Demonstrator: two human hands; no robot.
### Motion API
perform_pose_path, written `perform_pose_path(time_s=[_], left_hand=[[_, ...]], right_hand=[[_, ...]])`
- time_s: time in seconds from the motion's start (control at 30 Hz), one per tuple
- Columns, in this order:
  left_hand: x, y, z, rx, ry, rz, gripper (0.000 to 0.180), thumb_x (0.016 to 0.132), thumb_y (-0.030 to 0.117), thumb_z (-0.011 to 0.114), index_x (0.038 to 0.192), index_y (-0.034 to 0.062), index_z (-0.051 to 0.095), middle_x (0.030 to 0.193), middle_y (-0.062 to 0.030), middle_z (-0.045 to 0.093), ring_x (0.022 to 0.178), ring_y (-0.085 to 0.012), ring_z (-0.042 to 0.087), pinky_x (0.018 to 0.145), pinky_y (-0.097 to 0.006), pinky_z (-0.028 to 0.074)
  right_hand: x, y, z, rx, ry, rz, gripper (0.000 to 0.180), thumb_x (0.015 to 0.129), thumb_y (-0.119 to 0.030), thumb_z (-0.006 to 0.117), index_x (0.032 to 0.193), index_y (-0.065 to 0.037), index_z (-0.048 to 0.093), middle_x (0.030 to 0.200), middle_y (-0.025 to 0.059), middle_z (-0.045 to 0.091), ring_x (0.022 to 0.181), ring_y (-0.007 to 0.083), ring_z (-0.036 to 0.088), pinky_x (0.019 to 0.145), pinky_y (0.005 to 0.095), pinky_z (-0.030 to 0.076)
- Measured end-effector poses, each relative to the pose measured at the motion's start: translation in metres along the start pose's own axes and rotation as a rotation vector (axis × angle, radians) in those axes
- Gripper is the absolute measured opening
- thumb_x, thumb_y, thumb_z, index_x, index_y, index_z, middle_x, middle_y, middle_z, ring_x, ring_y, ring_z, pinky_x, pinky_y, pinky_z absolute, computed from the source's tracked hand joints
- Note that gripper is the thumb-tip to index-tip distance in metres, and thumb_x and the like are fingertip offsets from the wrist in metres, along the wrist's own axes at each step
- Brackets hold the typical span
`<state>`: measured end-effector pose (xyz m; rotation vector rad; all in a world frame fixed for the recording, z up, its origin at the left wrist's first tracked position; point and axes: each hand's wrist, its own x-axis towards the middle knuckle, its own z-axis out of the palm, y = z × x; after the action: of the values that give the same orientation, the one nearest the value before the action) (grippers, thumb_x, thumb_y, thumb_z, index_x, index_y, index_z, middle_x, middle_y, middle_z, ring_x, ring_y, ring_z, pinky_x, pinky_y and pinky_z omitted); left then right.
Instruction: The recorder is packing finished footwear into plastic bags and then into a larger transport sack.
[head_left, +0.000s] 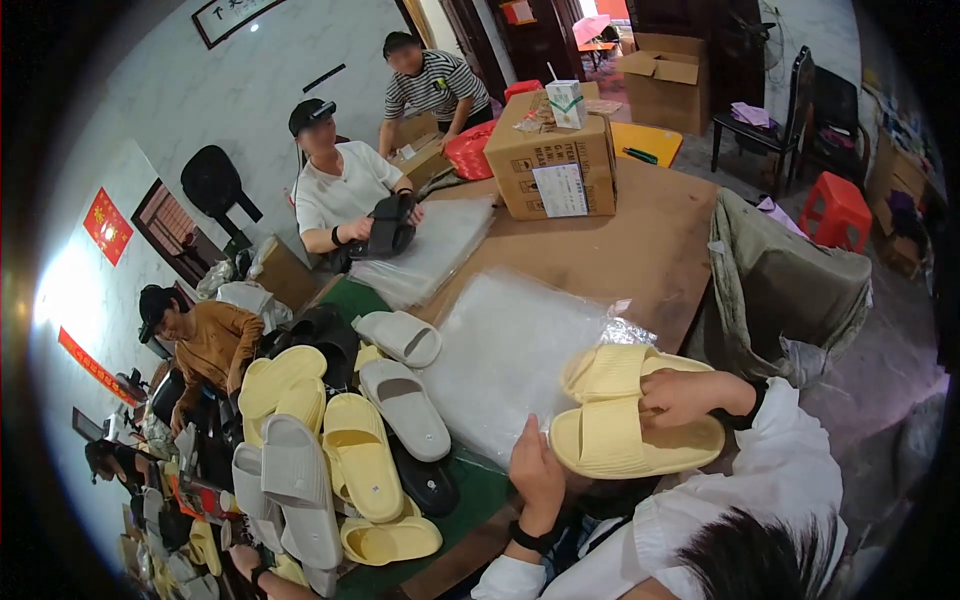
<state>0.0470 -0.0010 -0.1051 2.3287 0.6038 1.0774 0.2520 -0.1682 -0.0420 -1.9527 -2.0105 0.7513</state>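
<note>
Pair of cream-yellow ribbed slippers [612,432] sits loose, unwrapped, at worktop [645,235] near-right edge. Right hand [685,398] tucked inside one, grip hidden; left hand [538,470] by toe, can't tell grip. Flat clear plastic stack [515,350] alongside; grey-yellow-black slipper pile [362,455], left edge, also unwrapped.

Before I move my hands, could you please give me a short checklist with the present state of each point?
1. Right hand at the yellow slippers: ok, it reaches in behind the nearer one's strap.
2. Left hand touching that slipper's toe: cannot tell; it is right beside it.
3. Both yellow slippers facing the same way: ok, toes to the left.
4. Clear plastic close by: ok, it lies flat beside them.
5. Slipper pile sorted by colour: not ok, yellow, grey and black are mixed.
</note>
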Motion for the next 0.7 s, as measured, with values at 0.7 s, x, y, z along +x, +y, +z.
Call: perform_pose_path(time_s=[0.7], left_hand=[[-0.012, 0.017, 0.01, -0.011, -0.329, 0.424, 0.05, 0.08, -0.002, 0.051, 0.127, 0.0121, 0.054, 0.137, -0.0105, 0.047, 0.13, -0.0398, 0.035, 0.106, -0.066, 0.009]], right_hand=[[0.038, -0.007, 0.045, -0.364, 0.311, 0.229, 0.02, 0.073, -0.028, 0.065, 0.083, -0.011, 0.068, 0.089, 0.009, 0.064, 0.098, 0.0282, 0.055, 0.078, 0.0414, 0.044]])
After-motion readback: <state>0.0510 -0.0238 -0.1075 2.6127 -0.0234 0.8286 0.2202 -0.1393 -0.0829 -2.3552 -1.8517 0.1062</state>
